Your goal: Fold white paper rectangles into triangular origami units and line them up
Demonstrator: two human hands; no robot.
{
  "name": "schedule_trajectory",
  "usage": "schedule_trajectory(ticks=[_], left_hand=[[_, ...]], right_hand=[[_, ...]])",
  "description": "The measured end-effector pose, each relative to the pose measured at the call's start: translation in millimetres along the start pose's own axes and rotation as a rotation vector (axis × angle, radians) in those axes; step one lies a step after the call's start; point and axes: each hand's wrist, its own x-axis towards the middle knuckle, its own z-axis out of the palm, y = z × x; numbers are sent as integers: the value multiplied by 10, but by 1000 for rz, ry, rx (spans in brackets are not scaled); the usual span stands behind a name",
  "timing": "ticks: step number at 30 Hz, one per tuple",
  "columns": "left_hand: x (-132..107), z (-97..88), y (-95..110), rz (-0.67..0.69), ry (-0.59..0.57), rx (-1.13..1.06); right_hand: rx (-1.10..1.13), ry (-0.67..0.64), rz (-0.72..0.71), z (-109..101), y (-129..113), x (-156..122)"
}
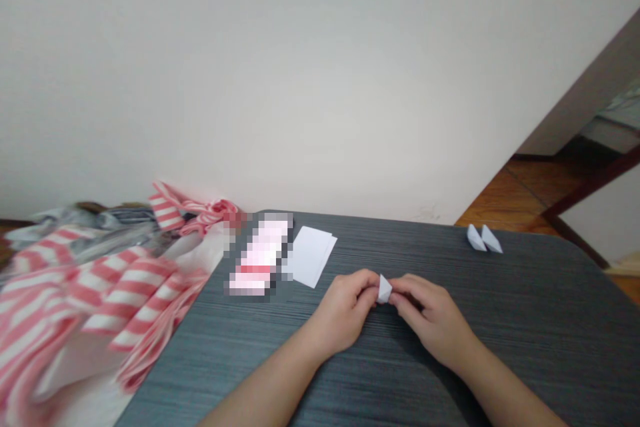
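Note:
A small folded piece of white paper [384, 289] with a pointed top is held just above the dark table, between both hands. My left hand [350, 307] pinches its left side with thumb and forefinger. From the right, my right hand [429, 307] grips the other edge the same way. Parts of the paper are hidden behind the fingertips. Two similar folded paper pieces [484, 239] stand side by side near the table's far right. Flat white paper sheets [311, 257] lie slightly fanned to the left of my left hand.
The dark wood-grain table [525, 333] backs onto a pale wall [320, 80]. A pixelated pink-and-white item [263, 253] lies left of the sheets. Red-and-white striped cloth [125, 287] is heaped beyond the table's left edge. Wooden floor [505, 193] shows at the right.

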Motion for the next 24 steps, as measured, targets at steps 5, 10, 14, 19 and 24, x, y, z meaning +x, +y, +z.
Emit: schedule_trajectory(ticks=[5, 10, 14, 19, 24], left_hand=[[2, -4, 17, -5, -7, -10], [4, -6, 22, -2, -8, -2], [9, -5, 5, 13, -26, 16], [10, 0, -1, 16, -40, 42], [7, 12, -6, 30, -42, 78]], right_hand=[[5, 3, -22, 8, 5, -4], [-10, 5, -16, 6, 12, 1], [-56, 12, -10, 3, 15, -3], [-69, 41, -5, 11, 17, -6], [-85, 63, 37, 51, 22, -5]])
